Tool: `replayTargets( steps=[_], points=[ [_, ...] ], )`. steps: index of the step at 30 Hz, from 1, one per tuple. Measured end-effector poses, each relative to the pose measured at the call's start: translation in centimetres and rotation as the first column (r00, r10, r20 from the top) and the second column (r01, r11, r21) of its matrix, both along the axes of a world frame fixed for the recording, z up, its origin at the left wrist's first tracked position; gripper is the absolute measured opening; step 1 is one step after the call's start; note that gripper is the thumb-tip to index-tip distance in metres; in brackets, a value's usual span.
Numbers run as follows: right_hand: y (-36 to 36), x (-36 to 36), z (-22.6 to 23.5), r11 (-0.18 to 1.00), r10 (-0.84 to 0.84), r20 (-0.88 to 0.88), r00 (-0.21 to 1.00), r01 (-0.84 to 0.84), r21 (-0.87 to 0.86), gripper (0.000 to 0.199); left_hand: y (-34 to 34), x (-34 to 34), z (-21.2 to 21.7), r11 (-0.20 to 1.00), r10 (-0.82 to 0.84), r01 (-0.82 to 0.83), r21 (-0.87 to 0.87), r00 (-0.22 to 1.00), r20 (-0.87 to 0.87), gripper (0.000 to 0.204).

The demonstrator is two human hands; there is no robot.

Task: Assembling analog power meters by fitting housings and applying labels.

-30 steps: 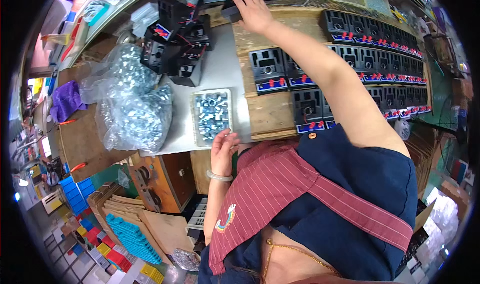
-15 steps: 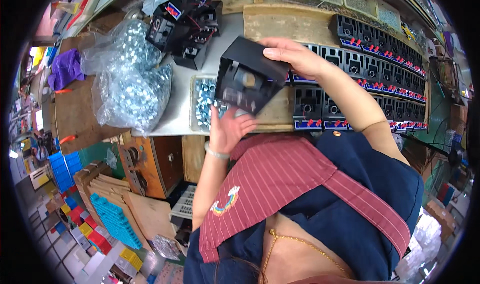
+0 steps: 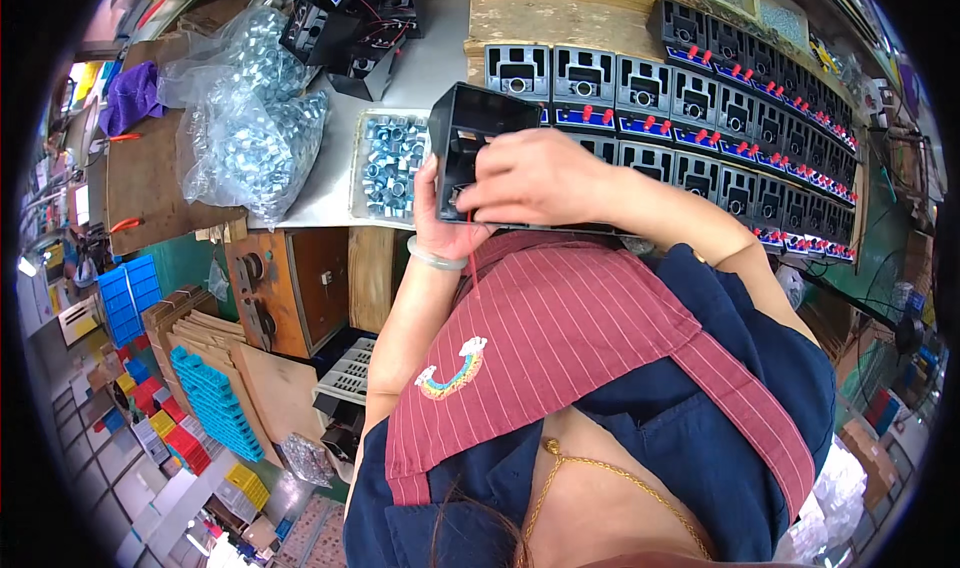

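Observation:
I hold a black plastic box housing (image 3: 478, 138) close to my chest, its hollow side turned toward me. My left hand (image 3: 437, 223) supports it from below and behind. My right hand (image 3: 535, 178) lies across its front lower edge, fingers curled at the opening. A thin red wire (image 3: 470, 263) hangs from the housing. A shallow tray of small silver nuts (image 3: 391, 165) sits on the bench just left of my hands.
Rows of similar black housings with red and blue front parts (image 3: 735, 73) cover a wooden board on the right. Clear bags of silver nuts (image 3: 250, 128) lie on the left. More black housings (image 3: 350, 23) are piled at the back. Blue and red bins (image 3: 200, 398) stand on the floor.
My right hand reached to the far bench, took a black housing and brought it down to my chest. My left hand rose from the bench edge to support it.

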State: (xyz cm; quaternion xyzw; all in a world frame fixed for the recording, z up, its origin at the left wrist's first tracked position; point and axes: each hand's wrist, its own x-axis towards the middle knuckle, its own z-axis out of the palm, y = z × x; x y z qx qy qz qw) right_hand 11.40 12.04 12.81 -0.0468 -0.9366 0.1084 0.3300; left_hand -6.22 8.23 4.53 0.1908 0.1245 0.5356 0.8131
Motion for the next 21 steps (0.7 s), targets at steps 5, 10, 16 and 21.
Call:
replayTargets(
  steps=[5, 10, 16, 21],
  points=[
    [-1.3, 0.9, -0.7, 0.944, -0.15, -0.059, 0.987, 0.125, -0.307, 0.01, -1.4, 0.6, -1.7, 0.979, 0.182, -0.175, 0.107, 0.981, -0.061, 0.06],
    [-2.0, 2.1, -0.7, 0.905, -0.214, 0.185, 0.959, 0.266, -0.333, 0.016, -2.7, 0.1, 0.0, 0.928, 0.226, -0.169, 0.331, 0.964, -0.142, 0.062],
    [-2.2, 0.8, 0.6, 0.677, -0.171, 0.203, 0.964, 0.265, -0.686, 0.024, 1.0, -1.2, -1.8, 0.905, -0.255, 0.278, 0.321, 0.96, -0.114, 0.053],
    [0.6, 0.7, -4.8, 0.692, -0.223, -0.088, 0.971, 0.094, -0.716, 0.026, -1.4, 0.8, 1.4, 0.972, 0.231, -0.207, 0.112, 0.931, -0.281, 0.061]
  ],
)
